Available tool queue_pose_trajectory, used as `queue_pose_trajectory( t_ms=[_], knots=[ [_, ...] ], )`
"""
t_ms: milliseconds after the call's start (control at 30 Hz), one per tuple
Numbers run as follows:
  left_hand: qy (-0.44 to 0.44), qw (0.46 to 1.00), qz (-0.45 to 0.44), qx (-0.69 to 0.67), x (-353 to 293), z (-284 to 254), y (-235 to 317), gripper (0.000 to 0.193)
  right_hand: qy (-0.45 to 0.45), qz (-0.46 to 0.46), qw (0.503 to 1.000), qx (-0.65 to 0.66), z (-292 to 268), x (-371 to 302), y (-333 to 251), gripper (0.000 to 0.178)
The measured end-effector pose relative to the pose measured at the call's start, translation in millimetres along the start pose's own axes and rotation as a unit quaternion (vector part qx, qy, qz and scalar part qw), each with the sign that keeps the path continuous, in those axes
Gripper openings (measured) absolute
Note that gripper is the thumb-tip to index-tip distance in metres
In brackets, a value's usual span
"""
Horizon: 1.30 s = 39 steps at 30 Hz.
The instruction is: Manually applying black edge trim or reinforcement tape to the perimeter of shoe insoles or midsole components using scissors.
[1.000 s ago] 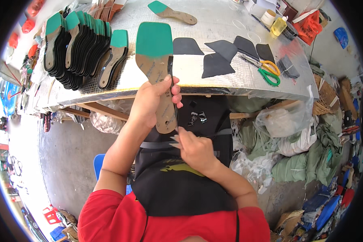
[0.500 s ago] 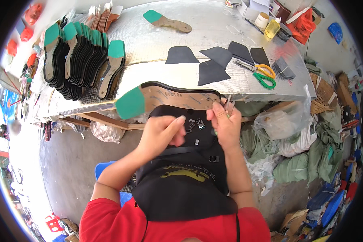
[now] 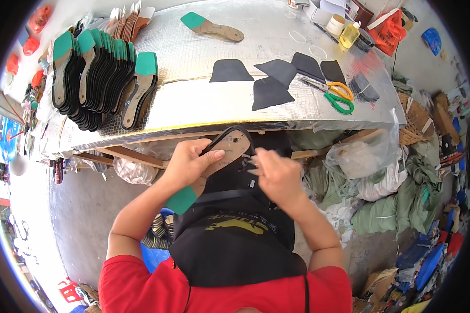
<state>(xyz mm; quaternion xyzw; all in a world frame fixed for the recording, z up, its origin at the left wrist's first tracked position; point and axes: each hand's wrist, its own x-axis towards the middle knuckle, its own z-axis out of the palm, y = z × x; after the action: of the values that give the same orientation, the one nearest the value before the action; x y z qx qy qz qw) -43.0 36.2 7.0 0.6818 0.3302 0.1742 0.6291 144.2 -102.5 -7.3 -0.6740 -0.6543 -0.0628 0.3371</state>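
Observation:
My left hand is closed round the middle of a shoe insole, its thumb on the tan face. The insole has a green toe end, which points down toward me, and a black rim round its heel, which points up near the table edge. My right hand is closed, slightly smeared by motion, beside the heel's right edge. Small metal snips poke out of its fingers, mostly hidden by them. Behind this lies my black apron.
On the silver-covered table stand stacked green-tipped insoles; a single insole lies farther back. Several black trapezoid pieces lie near scissors with yellow and green handles. A bottle stands at the back right. Sacks fill the floor right.
The insole has turned from lying crosswise to heel-up and come closer to me. My left hand has taken hold of it; my right hand has let go of the heel and moved left and down.

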Motion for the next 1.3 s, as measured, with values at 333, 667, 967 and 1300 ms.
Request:
queue_pose_trajectory(
  t_ms=[333,667,967,1300],
  knots=[
    [0.109,0.994,-0.016,-0.023,16.4,35.7,-4.5,0.023,0.120,0.109,0.981,0.105,63.7,-1.7,-37.6,0.012],
    [-0.016,0.990,-0.061,-0.128,30.1,33.8,4.9,0.040,0.057,0.232,0.921,0.307,62.2,-7.8,-16.9,0.014],
    [-0.059,0.941,-0.081,-0.323,25.1,20.0,13.6,0.040,-0.113,0.334,0.764,0.540,46.4,-19.6,18.1,0.017],
    [0.011,0.906,-0.111,-0.408,25.7,12.7,-1.5,0.033,-0.227,0.296,0.690,0.621,30.8,-27.1,18.9,0.022]
  ],
)
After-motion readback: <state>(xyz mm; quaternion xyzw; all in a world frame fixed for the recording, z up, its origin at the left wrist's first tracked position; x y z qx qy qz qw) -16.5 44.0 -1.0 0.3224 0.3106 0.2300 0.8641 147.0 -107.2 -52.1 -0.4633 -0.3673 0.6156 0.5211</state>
